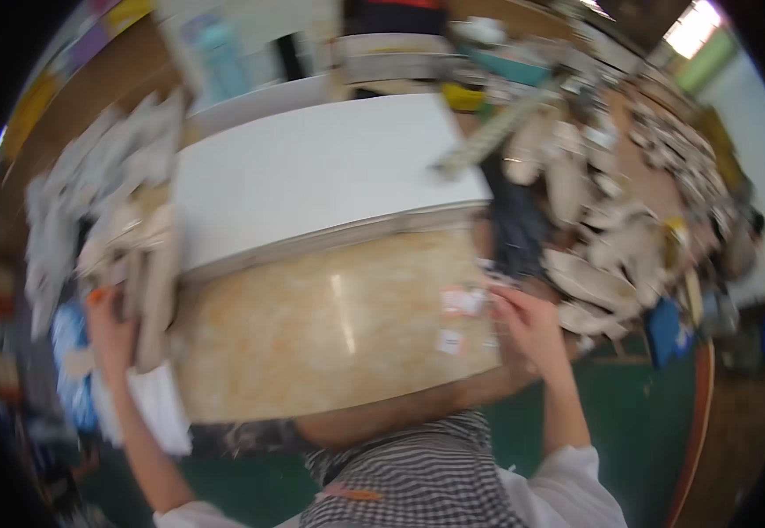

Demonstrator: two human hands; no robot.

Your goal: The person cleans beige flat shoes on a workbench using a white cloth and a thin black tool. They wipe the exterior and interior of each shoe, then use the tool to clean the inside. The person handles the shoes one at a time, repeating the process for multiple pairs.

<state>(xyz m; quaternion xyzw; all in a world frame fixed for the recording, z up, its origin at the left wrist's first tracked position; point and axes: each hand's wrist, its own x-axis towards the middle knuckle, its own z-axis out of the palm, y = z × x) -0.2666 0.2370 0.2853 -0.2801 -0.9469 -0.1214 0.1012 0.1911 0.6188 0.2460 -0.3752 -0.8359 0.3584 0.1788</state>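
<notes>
At the left end of the table, my left hand point(112, 336) is raised against a group of beige shoes point(159, 264). A small orange spot shows at its fingertips, and motion blur hides whether it grips a shoe. Over the table's right side, my right hand point(530, 327) has its thumb and fingers pinched together. Its fingertips meet the edge of a small white and pink label point(463, 302); what lies between them is too blurred to make out. A second small white label point(450, 341) lies just below on the tabletop.
A large white box point(321, 167) takes up the back of the tan tabletop point(286, 343). Grey-wrapped shoes point(105, 172) are heaped at left. Many beige shoes point(598, 277) pile up at right, beside a black plastic bag point(516, 220). A light-blue bottle point(221, 57) stands behind the box.
</notes>
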